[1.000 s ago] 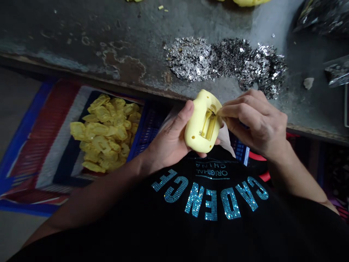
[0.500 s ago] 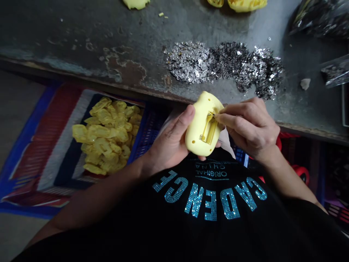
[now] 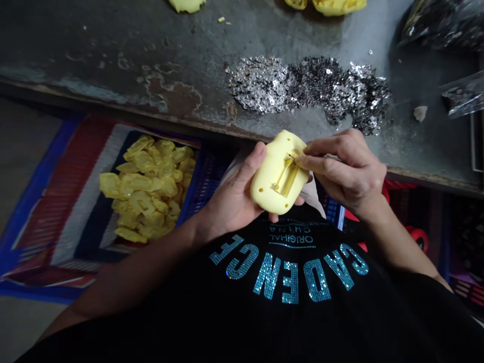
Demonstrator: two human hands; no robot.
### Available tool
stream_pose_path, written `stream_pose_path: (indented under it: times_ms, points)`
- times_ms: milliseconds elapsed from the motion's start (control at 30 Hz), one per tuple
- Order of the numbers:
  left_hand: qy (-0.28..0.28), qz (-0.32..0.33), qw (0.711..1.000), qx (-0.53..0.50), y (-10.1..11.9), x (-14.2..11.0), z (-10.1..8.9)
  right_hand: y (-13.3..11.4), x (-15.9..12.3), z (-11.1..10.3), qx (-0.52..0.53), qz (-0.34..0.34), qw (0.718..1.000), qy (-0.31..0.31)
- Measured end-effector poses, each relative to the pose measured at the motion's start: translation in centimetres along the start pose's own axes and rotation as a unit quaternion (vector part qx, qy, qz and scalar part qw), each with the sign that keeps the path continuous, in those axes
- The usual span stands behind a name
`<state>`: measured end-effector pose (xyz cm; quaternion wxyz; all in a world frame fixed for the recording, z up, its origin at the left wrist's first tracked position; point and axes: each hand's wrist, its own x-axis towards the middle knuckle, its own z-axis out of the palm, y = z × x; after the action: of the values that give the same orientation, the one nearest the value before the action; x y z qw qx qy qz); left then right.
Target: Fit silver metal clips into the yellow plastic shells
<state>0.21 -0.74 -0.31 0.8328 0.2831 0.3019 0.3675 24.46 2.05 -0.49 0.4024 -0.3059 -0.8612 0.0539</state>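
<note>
My left hand [image 3: 238,194] is wrapped round a yellow plastic housing [image 3: 270,169], its thumb along the left edge and fingertips showing beneath. An oblong battery compartment [image 3: 286,179] faces up, with a metal spring contact at its near end and small metal pieces at its far end. My right hand [image 3: 344,169] is pinched closed at that far end, thumb and forefinger reaching into the compartment. Whatever lies between those fingertips is hidden or too small to name. Beyond the hands, small shiny metal contact plates [image 3: 260,85] lie heaped on the worn grey bench [image 3: 124,91].
Left of my body, a blue crate [image 3: 45,166] with a striped lining holds yellow plastic parts [image 3: 145,186]. More yellow shells [image 3: 340,6] lie at the bench's far side. Clear bags of metal pieces [image 3: 446,22] are at the right. The bench edge runs just beyond my hands.
My right fingertips have moved from the housing's right rim into the far end of its compartment. The housing has shifted slightly toward me and tilted a little.
</note>
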Motion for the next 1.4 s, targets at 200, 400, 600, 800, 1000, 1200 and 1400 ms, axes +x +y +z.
stream_pose_path:
  times_ms: [200,400,600,800,1000,1200,1400]
  points:
    - [0.004,0.015,0.999,0.033,-0.2,-0.3,0.2,-0.2,0.2,-0.5,0.059,0.043,0.997,-0.009]
    - [0.059,0.096,0.989,0.091,-0.9,-0.4,0.4,0.1,1.7,-1.5,0.179,0.161,0.969,-0.051]
    - [0.049,0.165,0.975,0.139,-1.7,-0.6,-0.4,0.6,2.9,-0.8,0.136,0.153,0.971,-0.121]
    - [0.030,0.175,0.963,0.204,-1.3,-1.5,-1.3,0.4,1.2,1.4,0.173,0.138,0.975,0.006]
    - [0.031,0.250,0.904,0.345,-0.4,-1.6,-1.7,0.4,-1.3,3.3,0.072,0.141,0.978,0.136]
    - [-0.019,0.358,0.830,0.427,0.7,-0.8,-1.8,1.8,-1.5,4.2,0.047,0.078,0.978,0.185]
    - [0.011,0.390,0.805,0.448,1.5,-0.5,-3.2,2.7,-0.4,5.4,0.033,0.070,0.981,0.177]
